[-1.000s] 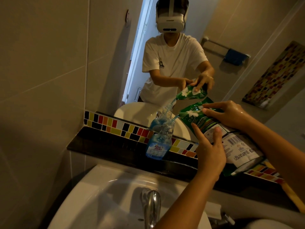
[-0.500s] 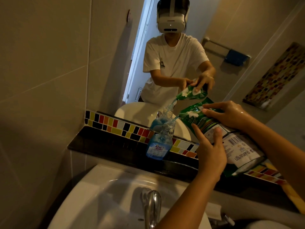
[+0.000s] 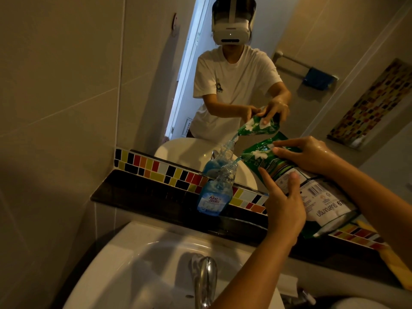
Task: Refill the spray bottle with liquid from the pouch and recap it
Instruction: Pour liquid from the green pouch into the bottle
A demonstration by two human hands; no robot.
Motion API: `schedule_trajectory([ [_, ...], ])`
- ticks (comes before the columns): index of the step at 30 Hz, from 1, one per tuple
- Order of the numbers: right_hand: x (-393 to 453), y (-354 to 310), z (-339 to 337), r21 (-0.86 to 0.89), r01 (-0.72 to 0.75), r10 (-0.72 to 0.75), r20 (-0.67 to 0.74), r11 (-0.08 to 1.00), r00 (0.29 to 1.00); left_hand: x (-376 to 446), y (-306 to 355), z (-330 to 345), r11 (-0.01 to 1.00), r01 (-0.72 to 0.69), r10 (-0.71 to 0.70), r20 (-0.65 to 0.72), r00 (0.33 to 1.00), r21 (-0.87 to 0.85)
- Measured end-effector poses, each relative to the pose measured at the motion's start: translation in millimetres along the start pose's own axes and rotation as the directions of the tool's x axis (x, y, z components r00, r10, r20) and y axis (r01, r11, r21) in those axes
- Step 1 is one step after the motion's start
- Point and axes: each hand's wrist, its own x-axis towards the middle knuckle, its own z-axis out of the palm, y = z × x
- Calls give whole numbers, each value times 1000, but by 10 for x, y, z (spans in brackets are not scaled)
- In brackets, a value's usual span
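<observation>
The green pouch (image 3: 289, 175) was tilted between both hands. The left hand (image 3: 284, 204) grasped it from below at its middle, thumb up against the printed back; the right hand (image 3: 310, 152) gripped its upper edge from above, fingers curled near the spout. Just beyond the left hand's fingertips, a thin stream ran from the spout into the open neck of the spray bottle (image 3: 215, 195), which stood uncapped, partly filled with blue liquid, on the dark ledge (image 3: 138, 192).
</observation>
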Motion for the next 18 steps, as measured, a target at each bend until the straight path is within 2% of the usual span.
schedule_trajectory([
  [18, 47, -27, 3, -11, -7, 7, 13, 1000, 1000, -48, 49, -25, 999, -4, 3, -34, 999, -34],
])
